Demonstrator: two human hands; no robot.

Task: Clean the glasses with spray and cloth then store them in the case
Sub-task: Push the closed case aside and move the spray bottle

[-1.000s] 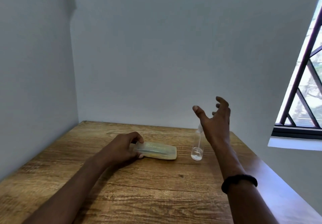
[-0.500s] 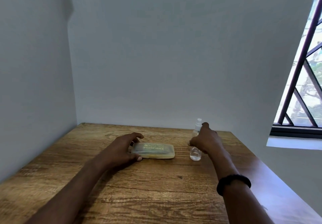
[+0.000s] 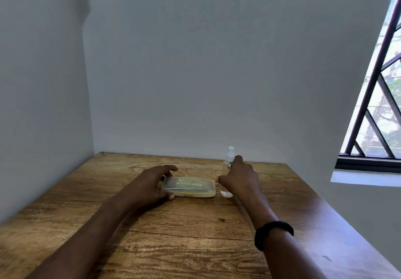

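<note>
Opening stage: case (image 3: 189, 187) shut, spray bottle (image 3: 227, 173) being taken up, nothing yet cleaned.

Item 1, case: translucent yellowish, lid down, laid flat mid-worktop (image 3: 195, 235); its left end is clasped by the left hand (image 3: 149, 184), fingers over the far edge and thumb at the near edge, so this grip is closed on the case. The glasses and cloth are not seen anywhere; they are judged to lie inside, though the contents cannot be made out. Item 2, spray bottle: clear, upright, just right of the case; the right hand (image 3: 240, 175) is curled about it, but whether the grip is fully clamped cannot be told. Remaining: opening, spraying, wiping, storing. Item 3, surroundings: black wristband (image 3: 273, 233), grey walls, barred window (image 3: 377, 114) at right. No obstruction is noted on the worktop.
</note>
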